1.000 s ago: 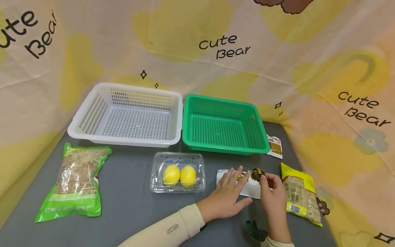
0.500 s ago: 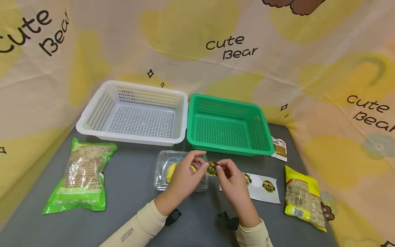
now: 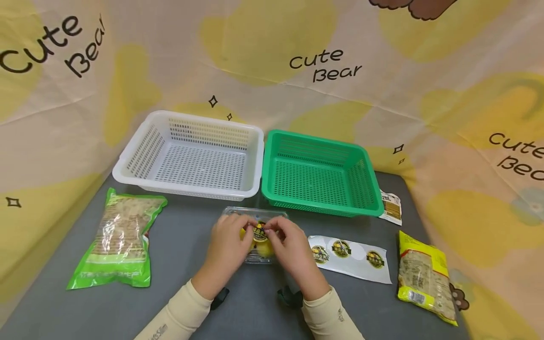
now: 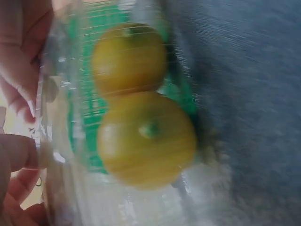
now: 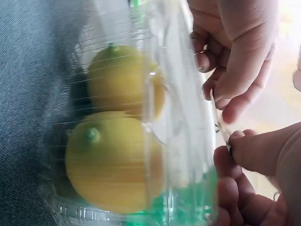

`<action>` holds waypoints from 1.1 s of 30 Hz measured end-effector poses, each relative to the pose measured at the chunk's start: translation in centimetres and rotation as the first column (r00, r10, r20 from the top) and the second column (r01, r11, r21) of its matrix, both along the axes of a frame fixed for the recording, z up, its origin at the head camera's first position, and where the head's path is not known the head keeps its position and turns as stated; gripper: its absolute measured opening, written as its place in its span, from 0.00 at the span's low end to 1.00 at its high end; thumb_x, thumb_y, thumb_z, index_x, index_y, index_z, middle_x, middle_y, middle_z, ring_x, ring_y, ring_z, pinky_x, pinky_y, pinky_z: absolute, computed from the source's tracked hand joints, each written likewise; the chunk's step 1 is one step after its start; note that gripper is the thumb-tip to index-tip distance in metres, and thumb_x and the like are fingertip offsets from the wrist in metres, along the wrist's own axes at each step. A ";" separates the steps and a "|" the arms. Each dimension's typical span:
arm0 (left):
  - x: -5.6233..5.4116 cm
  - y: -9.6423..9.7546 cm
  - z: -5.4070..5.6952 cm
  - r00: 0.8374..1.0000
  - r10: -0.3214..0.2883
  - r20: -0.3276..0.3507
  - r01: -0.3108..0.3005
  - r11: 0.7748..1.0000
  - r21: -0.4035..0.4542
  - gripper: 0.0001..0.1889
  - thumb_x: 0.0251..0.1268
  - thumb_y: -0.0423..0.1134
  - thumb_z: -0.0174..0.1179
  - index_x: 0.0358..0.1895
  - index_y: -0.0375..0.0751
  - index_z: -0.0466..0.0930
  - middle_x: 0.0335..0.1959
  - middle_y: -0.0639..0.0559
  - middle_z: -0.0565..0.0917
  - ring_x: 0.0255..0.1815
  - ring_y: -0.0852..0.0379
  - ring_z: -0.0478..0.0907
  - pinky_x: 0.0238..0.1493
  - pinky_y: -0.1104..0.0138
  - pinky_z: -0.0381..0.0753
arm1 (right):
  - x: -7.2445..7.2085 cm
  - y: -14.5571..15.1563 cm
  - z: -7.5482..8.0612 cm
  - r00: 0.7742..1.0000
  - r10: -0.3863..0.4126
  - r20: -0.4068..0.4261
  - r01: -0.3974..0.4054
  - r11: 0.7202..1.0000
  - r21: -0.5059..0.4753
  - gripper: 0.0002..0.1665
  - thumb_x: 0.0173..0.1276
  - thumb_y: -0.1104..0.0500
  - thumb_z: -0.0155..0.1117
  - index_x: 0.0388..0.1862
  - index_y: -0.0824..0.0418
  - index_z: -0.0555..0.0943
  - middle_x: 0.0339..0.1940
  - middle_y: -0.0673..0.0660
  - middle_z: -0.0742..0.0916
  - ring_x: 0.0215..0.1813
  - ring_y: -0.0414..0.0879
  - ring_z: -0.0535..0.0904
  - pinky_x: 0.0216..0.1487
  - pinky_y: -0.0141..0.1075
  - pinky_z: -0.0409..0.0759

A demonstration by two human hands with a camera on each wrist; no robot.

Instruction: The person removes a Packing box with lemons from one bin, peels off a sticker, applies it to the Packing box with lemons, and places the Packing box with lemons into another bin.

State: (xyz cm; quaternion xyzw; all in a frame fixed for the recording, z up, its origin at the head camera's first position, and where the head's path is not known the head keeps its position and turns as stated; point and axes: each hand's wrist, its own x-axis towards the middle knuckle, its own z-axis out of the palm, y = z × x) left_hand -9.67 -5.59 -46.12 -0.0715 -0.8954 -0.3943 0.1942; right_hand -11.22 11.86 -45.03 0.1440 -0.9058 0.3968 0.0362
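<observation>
A round black-and-gold sticker [image 3: 260, 232] is stretched between both hands, over a clear plastic clamshell box [image 3: 231, 210]. My left hand [image 3: 227, 245] pinches its left edge, my right hand [image 3: 293, 245] the right edge. In the right wrist view the sticker shows edge-on as a thin strip between the fingertips, close to the lid. Two yellow lemons [image 5: 106, 162] lie inside the box; the left wrist view is blurred. Right of the box, a white sticker sheet [image 3: 350, 267] carries several like stickers and a bare round spot.
A white basket [image 3: 191, 187] and a green basket [image 3: 314, 206] stand at the back. On the left lies a green-edged food bag [image 3: 121, 241]; on the right, a yellow food bag [image 3: 425, 278]. A small packet [image 3: 392, 208] sits partly behind the green basket.
The right hand has brought the sticker off the sheet leftward, over the box. My left hand has left the sheet, moved left and taken the sticker's other edge.
</observation>
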 end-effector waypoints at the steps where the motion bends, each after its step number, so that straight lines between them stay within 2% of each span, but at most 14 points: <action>1: 0.1 -0.1 -0.2 0.999 0.004 -0.032 -0.006 0.999 -0.046 0.06 0.66 0.29 0.68 0.39 0.44 0.91 0.33 0.53 0.86 0.37 0.47 0.76 0.41 0.52 0.76 | -0.1 -0.2 -0.1 1.000 0.010 -0.025 -0.009 0.999 0.037 0.04 0.76 0.60 0.70 0.45 0.51 0.87 0.36 0.46 0.86 0.34 0.43 0.76 0.36 0.39 0.77; 3: 0.2 -0.1 -0.7 0.996 0.011 -0.091 -0.023 0.992 -0.125 0.07 0.65 0.29 0.68 0.38 0.44 0.92 0.32 0.51 0.85 0.35 0.46 0.76 0.37 0.53 0.74 | -0.2 -0.5 -0.4 0.996 0.034 -0.079 -0.025 0.993 0.111 0.04 0.76 0.60 0.70 0.46 0.53 0.89 0.38 0.48 0.87 0.37 0.45 0.79 0.39 0.41 0.79; 6: 0.4 0.0 -1.4 0.989 0.016 -0.145 -0.045 0.979 -0.197 0.06 0.65 0.30 0.68 0.38 0.45 0.93 0.32 0.51 0.83 0.35 0.46 0.74 0.35 0.55 0.71 | -0.1 -0.7 -0.8 0.988 0.054 -0.144 -0.026 0.982 0.189 0.05 0.76 0.60 0.70 0.47 0.55 0.90 0.39 0.50 0.88 0.42 0.48 0.82 0.44 0.45 0.81; 12: 0.4 0.1 -2.2 0.979 0.029 -0.203 -0.086 0.957 -0.277 0.04 0.65 0.32 0.69 0.39 0.43 0.92 0.33 0.48 0.82 0.37 0.45 0.74 0.34 0.55 0.70 | 0.1 -1.1 -1.2 0.977 0.052 -0.209 -0.003 0.974 0.226 0.05 0.75 0.60 0.72 0.46 0.56 0.90 0.38 0.50 0.88 0.43 0.49 0.82 0.46 0.46 0.81; 17: 0.4 0.2 -2.3 0.974 0.037 -0.222 -0.101 0.952 -0.288 0.05 0.64 0.31 0.68 0.38 0.42 0.92 0.32 0.47 0.82 0.37 0.44 0.75 0.34 0.54 0.70 | 0.2 -1.2 -1.4 0.971 0.038 -0.237 0.015 0.975 0.221 0.04 0.73 0.60 0.73 0.45 0.56 0.90 0.37 0.50 0.88 0.42 0.49 0.82 0.46 0.46 0.80; 25: 0.2 0.3 -2.8 0.965 0.045 -0.260 -0.111 0.963 -0.244 0.05 0.62 0.30 0.69 0.37 0.41 0.92 0.31 0.47 0.82 0.38 0.43 0.75 0.33 0.53 0.70 | 0.2 -1.3 -1.7 0.968 0.023 -0.249 0.034 0.974 0.223 0.04 0.73 0.60 0.74 0.44 0.55 0.90 0.37 0.49 0.88 0.41 0.49 0.81 0.46 0.46 0.80; 33: 0.0 0.3 -3.1 0.960 0.057 -0.274 -0.120 0.968 -0.220 0.04 0.60 0.29 0.70 0.35 0.41 0.92 0.32 0.47 0.81 0.38 0.41 0.74 0.34 0.51 0.70 | 0.3 -1.5 -2.5 0.951 0.010 -0.308 0.058 0.976 0.211 0.04 0.70 0.61 0.76 0.42 0.55 0.90 0.36 0.50 0.86 0.40 0.50 0.80 0.44 0.47 0.79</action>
